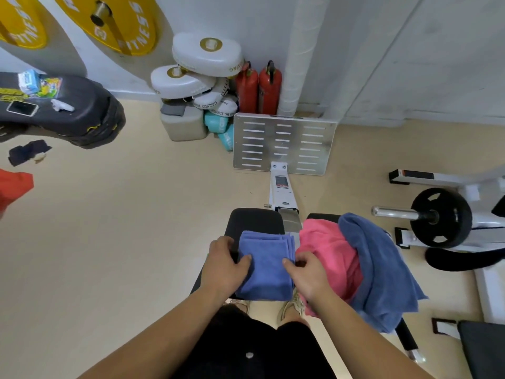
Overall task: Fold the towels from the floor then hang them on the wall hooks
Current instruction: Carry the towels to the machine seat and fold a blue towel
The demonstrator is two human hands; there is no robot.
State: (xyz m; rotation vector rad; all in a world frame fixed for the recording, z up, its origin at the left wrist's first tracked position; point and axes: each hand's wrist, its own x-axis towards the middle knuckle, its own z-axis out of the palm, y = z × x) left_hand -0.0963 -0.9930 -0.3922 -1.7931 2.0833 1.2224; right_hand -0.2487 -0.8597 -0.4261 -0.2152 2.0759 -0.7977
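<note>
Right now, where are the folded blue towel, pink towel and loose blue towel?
folded blue towel (266,265): head view, top face centre.
pink towel (326,248): head view, bunched middle.
loose blue towel (379,255): head view, draped middle.

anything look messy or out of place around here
Yes. A pink towel and a second blue towel lie crumpled in a heap on the bench, right of the folded blue towel. A dark cloth lies loose on the floor at far left.
</note>
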